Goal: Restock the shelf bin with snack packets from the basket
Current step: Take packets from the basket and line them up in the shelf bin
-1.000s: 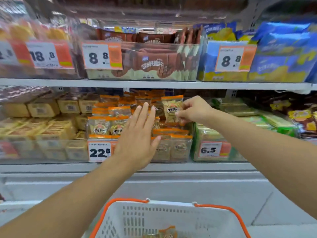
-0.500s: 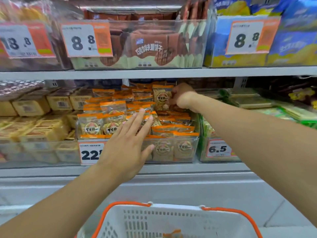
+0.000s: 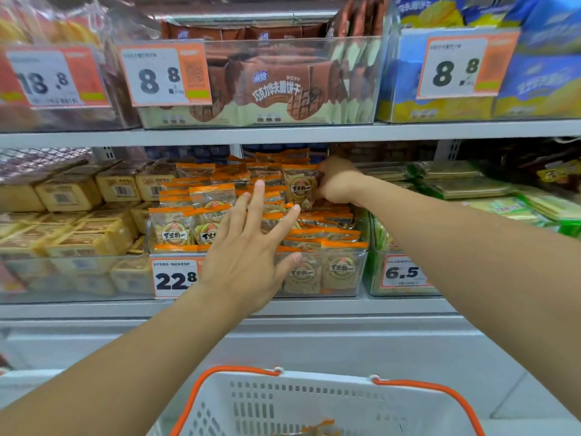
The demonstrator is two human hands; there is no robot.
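Observation:
A clear shelf bin on the middle shelf holds several orange-topped snack packets. My right hand is shut on one upright snack packet deep at the back of the bin. Fingers spread and holding nothing, my left hand hovers flat over the front packets. A white basket with orange handles sits below, with an orange packet partly visible at the bottom edge.
A 22.8 price tag is on the bin front. Yellow cake packs fill the bin to the left, green packets the one to the right. The shelf above carries brown biscuit bags and blue boxes close overhead.
My right hand has carried the packet further back into the bin. My left hand has stayed over the front packets. The view has moved closer to the shelf.

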